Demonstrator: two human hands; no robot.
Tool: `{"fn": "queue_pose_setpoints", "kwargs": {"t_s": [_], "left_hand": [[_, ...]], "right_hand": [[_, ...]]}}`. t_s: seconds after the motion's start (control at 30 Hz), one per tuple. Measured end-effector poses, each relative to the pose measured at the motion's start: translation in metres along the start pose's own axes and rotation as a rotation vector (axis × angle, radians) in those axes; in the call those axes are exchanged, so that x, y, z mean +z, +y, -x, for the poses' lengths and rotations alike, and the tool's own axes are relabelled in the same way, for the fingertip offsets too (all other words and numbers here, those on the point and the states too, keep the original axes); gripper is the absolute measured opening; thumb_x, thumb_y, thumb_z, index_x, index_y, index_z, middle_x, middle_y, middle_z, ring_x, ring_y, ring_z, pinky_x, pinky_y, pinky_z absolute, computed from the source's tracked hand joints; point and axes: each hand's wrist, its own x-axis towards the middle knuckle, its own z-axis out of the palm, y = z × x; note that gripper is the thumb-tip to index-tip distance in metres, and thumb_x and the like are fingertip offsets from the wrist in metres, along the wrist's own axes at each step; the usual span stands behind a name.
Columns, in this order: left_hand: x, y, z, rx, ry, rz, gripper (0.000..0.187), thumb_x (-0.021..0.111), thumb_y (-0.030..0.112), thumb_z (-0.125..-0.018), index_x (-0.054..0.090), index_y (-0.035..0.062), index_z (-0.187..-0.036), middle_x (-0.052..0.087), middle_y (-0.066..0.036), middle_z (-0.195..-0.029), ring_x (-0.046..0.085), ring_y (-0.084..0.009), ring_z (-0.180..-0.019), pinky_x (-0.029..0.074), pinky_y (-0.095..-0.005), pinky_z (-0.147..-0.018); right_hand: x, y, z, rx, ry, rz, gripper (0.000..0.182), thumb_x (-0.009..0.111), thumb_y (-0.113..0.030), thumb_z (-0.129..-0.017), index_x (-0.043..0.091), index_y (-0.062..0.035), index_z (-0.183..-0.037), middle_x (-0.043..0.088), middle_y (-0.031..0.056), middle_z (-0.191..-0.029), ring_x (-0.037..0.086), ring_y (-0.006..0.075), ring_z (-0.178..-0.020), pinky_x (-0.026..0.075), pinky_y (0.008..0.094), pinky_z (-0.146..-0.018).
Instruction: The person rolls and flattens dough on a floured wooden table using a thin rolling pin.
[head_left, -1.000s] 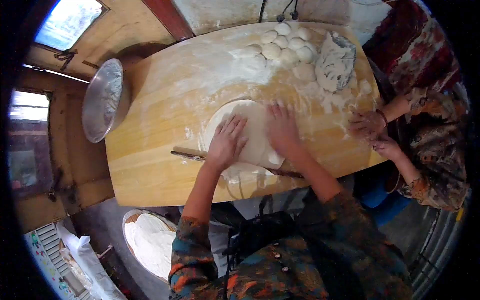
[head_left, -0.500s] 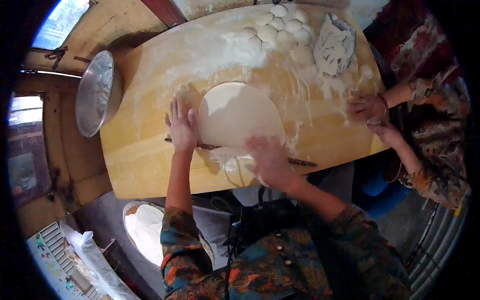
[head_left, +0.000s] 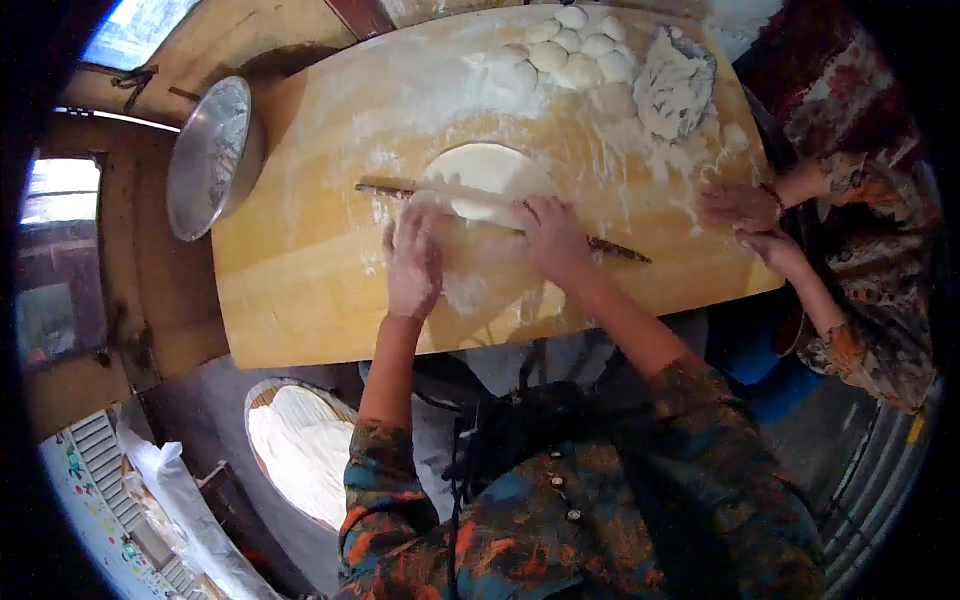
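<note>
A thin wooden rolling pin [head_left: 400,188] lies across the floured wooden board [head_left: 300,270], with a flat sheet of dough [head_left: 485,165] wound partly round it. My left hand [head_left: 413,262] and my right hand [head_left: 548,235] press palm-down on the dough-covered middle of the pin, fingers spread. The far part of the dough sheet lies flat on the board beyond the pin.
Several dough balls [head_left: 580,50] and a floured dough lump [head_left: 672,85] sit at the board's far end. Another person's two hands [head_left: 745,215] work at the right edge. A metal bowl [head_left: 208,158] stands to the left. A basket of flat dough [head_left: 300,450] sits below the board.
The rolling pin has moved from the near edge up the board, and the dough sheet has wound onto it. Both my hands moved forward with the pin and closer together.
</note>
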Motion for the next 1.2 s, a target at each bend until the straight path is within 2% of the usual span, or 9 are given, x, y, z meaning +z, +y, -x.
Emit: {"fn": "queue_pose_setpoints", "kwargs": {"t_s": [0.2, 0.37, 0.47, 0.53, 0.6, 0.67, 0.8, 0.9, 1.2], "left_hand": [[-0.003, 0.033, 0.077, -0.432, -0.121, -0.16, 0.099, 0.067, 0.051, -0.078, 0.023, -0.0109, -0.143, 0.019, -0.031, -0.151, 0.016, -0.0446, -0.142, 0.01, -0.0531, -0.115], [0.008, 0.086, 0.058, -0.449, -0.178, -0.149, 0.103, 0.072, 0.047, -0.076, 0.019, -0.0095, -0.144, 0.022, -0.031, -0.15, 0.017, -0.0436, -0.142, 0.013, -0.0527, -0.115], [0.05, 0.088, -0.013, -0.261, -0.032, 0.067, 0.085, 0.068, 0.036, -0.08, 0.03, -0.0082, -0.141, 0.028, -0.029, -0.148, 0.021, -0.0403, -0.141, 0.014, -0.0514, -0.115], [0.057, 0.097, -0.042, -0.187, 0.233, 0.236, 0.075, 0.066, 0.028, -0.083, 0.033, -0.0048, -0.141, 0.033, -0.027, -0.146, 0.025, -0.0386, -0.14, 0.017, -0.0512, -0.114], [0.031, 0.09, -0.043, -0.07, 0.25, 0.136, 0.069, 0.065, 0.023, -0.083, 0.036, -0.0002, -0.141, 0.037, -0.024, -0.143, 0.031, -0.0372, -0.137, 0.021, -0.0507, -0.112], [0.001, 0.075, -0.038, 0.078, 0.245, -0.019, 0.063, 0.065, 0.019, -0.083, 0.041, 0.0081, -0.14, 0.045, -0.017, -0.138, 0.038, -0.0345, -0.133, 0.026, -0.0499, -0.108], [-0.005, 0.043, 0.01, 0.18, -0.06, -0.127, 0.056, 0.062, 0.016, -0.084, 0.046, 0.0091, -0.137, 0.049, -0.013, -0.136, 0.039, -0.0311, -0.133, 0.029, -0.0503, -0.106], [0.006, 0.047, 0.057, 0.137, -0.189, -0.071, 0.049, 0.06, 0.013, -0.085, 0.051, 0.0098, -0.133, 0.051, -0.011, -0.136, 0.043, -0.0299, -0.131, 0.03, -0.0487, -0.107], [0.006, 0.056, 0.057, 0.114, -0.213, 0.032, 0.046, 0.058, 0.02, -0.088, 0.051, 0.0068, -0.132, 0.05, -0.014, -0.137, 0.041, -0.0303, -0.133, 0.031, -0.049, -0.108]], "right_hand": [[-0.006, 0.024, -0.022, -0.027, -0.056, -0.012, 0.035, 0.062, -0.019, -0.08, 0.06, -0.0046, -0.112, 0.058, 0.0159, -0.107, 0.055, 0.0348, -0.103, 0.048, 0.0453, -0.087], [-0.014, 0.047, -0.039, -0.014, -0.072, -0.095, 0.028, 0.06, -0.021, -0.085, 0.06, -0.0027, -0.106, 0.06, 0.0182, -0.1, 0.058, 0.0365, -0.098, 0.048, 0.0466, -0.087], [-0.031, 0.055, -0.058, 0.214, -0.18, -0.258, 0.026, 0.059, -0.022, -0.088, 0.06, -0.0017, -0.103, 0.059, 0.0189, -0.101, 0.057, 0.0362, -0.1, 0.047, 0.0468, -0.087], [-0.039, 0.065, -0.058, 0.098, -0.006, -0.229, 0.024, 0.058, -0.021, -0.086, 0.06, -0.0026, -0.101, 0.059, 0.018, -0.099, 0.057, 0.036, -0.098, 0.046, 0.0465, -0.086], [-0.038, 0.073, -0.055, -0.082, 0.01, -0.093, 0.022, 0.058, -0.02, -0.084, 0.061, -0.0038, -0.099, 0.059, 0.0172, -0.097, 0.057, 0.0354, -0.095, 0.047, 0.0454, -0.084], [-0.034, 0.076, -0.048, -0.34, -0.145, 0.149, 0.021, 0.057, -0.017, -0.082, 0.061, -0.0053, -0.099, 0.059, 0.0163, -0.094, 0.057, 0.0342, -0.093, 0.047, 0.0433, -0.083], [-0.016, 0.03, 0.008, -0.478, -0.233, 0.152, 0.025, 0.057, -0.016, -0.08, 0.061, -0.0064, -0.103, 0.059, 0.0118, -0.094, 0.058, 0.0288, -0.092, 0.048, 0.0401, -0.082], [-0.016, 0.017, 0.053, -0.424, 0.006, -0.049, 0.033, 0.057, -0.017, -0.081, 0.06, -0.0044, -0.111, 0.06, 0.0119, -0.108, 0.058, 0.0281, -0.102, 0.047, 0.0429, -0.089], [-0.025, -0.013, 0.057, -0.147, -0.161, 0.026, 0.061, 0.059, -0.037, -0.085, 0.048, -0.0008, -0.133, 0.043, 0.0201, -0.141, 0.039, 0.0359, -0.131, 0.028, 0.0467, -0.112]]}}
